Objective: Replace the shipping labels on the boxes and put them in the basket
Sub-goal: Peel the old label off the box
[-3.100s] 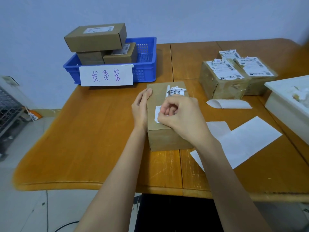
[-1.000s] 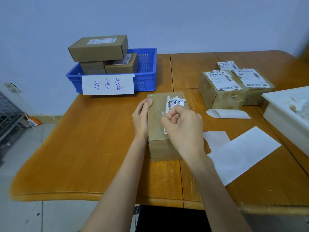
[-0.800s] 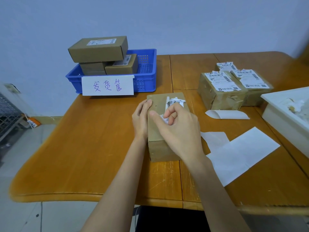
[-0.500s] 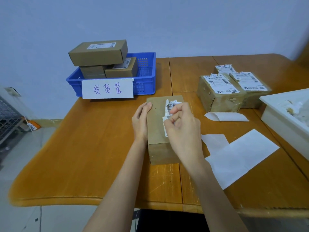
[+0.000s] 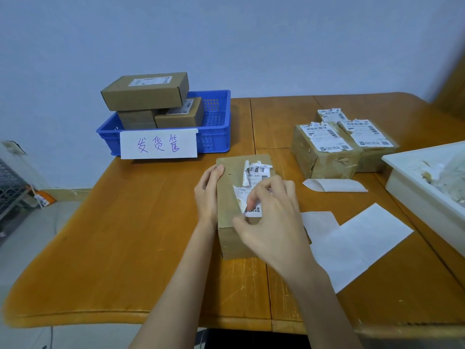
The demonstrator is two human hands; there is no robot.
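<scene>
A brown cardboard box (image 5: 239,197) is lying on the wooden surface (image 5: 125,235) directly in front of the person, between the two hands. The left hand (image 5: 207,195) is resting flat against the box's left side, fingers straight and pressing its upper edge. The right hand (image 5: 270,217) is hovering over the box's top, its curled fingers (image 5: 254,197) pinching the torn white shipping label (image 5: 254,187), which is partly peeled and crumpled, with a barcode strip standing up at the far end. The thumb is reaching out to the left across the box top, near the label's lower edge.

Farther back on the left, a blue basket (image 5: 216,137) bearing a handwritten paper sign (image 5: 158,145) is holding several relabelled boxes (image 5: 146,91). To the right, two worn boxes with torn labels (image 5: 324,152) are sitting together; just in front of them a curled strip of backing paper (image 5: 334,185) is lying, and nearer the person, white backing sheets (image 5: 357,240) are spread beside the right wrist. A white tray (image 5: 415,187) is sitting at the far right edge.

Compared with half a second ago, the right hand's thumb is now stretching further out, and more of the label's printed lower part is showing beneath the fingers. The left hand is staying in the same spot.
</scene>
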